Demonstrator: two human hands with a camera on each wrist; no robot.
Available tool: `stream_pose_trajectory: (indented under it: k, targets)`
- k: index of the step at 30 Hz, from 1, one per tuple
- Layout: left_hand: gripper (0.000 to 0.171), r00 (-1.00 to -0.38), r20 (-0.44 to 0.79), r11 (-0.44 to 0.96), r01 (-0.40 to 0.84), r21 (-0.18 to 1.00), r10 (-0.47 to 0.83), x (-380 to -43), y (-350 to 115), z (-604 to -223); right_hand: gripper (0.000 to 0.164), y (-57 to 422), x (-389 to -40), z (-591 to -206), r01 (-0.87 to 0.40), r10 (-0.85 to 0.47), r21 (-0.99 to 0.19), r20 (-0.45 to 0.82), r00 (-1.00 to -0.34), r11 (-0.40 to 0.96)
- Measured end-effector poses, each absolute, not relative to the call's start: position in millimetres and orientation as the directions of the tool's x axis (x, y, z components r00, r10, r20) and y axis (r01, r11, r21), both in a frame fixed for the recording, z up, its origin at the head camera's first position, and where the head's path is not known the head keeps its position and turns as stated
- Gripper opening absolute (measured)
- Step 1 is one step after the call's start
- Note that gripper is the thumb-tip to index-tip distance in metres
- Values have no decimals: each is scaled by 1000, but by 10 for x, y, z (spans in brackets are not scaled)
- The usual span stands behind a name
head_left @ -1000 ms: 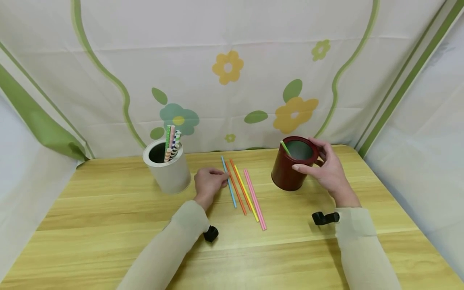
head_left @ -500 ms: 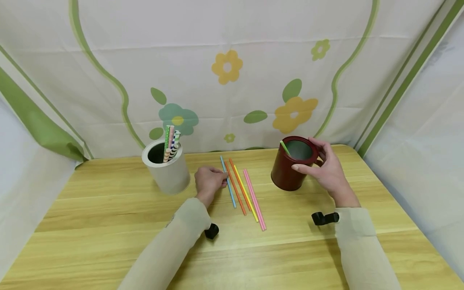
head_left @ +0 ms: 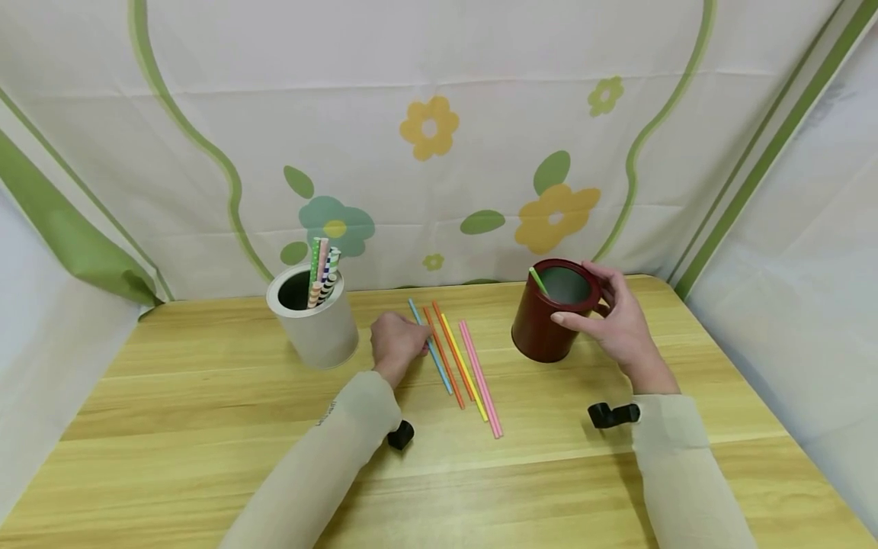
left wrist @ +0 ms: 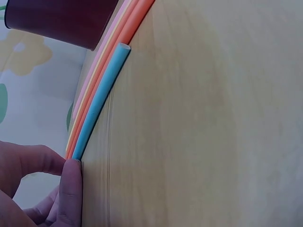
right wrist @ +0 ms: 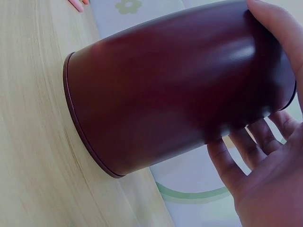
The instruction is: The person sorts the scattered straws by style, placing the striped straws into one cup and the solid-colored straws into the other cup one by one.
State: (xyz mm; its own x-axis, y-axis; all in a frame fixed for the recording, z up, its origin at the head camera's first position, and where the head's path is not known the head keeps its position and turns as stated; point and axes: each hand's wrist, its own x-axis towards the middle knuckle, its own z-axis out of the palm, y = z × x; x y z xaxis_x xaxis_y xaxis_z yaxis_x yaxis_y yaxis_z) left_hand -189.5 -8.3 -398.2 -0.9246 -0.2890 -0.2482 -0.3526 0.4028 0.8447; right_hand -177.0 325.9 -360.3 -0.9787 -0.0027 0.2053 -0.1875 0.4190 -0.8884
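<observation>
My left hand [head_left: 400, 341] pinches a light blue straw [head_left: 439, 369] near its far part; in the left wrist view the thumb and fingertip meet at the blue straw [left wrist: 102, 94]. Right beside it lie two orange straws [head_left: 449, 366], a yellow straw [head_left: 473, 387] and two pink straws [head_left: 483, 385], roughly side by side on the table. My right hand [head_left: 620, 328] grips a dark red can [head_left: 542, 332] standing upright, thumb at the near side of its rim and fingers around the right side. A green straw [head_left: 538, 280] leans inside that can.
A white can [head_left: 318, 335] at the left back holds several patterned straws [head_left: 324, 267]. The wooden table [head_left: 521, 488] ends at the back against a flowered curtain [head_left: 439, 46].
The blue straw has turned slightly, its far end to the left and its near end to the right, as the left fingers closed on it. The right hand stays on the can.
</observation>
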Motion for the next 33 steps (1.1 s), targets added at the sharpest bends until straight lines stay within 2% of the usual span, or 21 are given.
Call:
stream_pose_trajectory:
  k: [8, 14, 22, 33]
  targets:
    - [34, -930, -228, 488, -347, 801, -288, -1949, -90, -3982, 94, 3240, -1766, -3623, -191, -2, -896, 207, -978, 401]
    - [28, -936, -223, 487, -333, 807, -271, -1966, -113, -3945, 94, 3228, -1765, -3623, -188, 1, -897, 205, -979, 400]
    - [11, -916, -280, 272, -358, 893, -286, -1932, -155, -4030, 94, 3246, -1763, -3613, -189, -4, -889, 206, -978, 417]
    - [15, -928, -264, 39, -284, 958, -263, -1853, -186, -4121, 94, 3254, -1767, -3610, -191, -4, -891, 208, -978, 411]
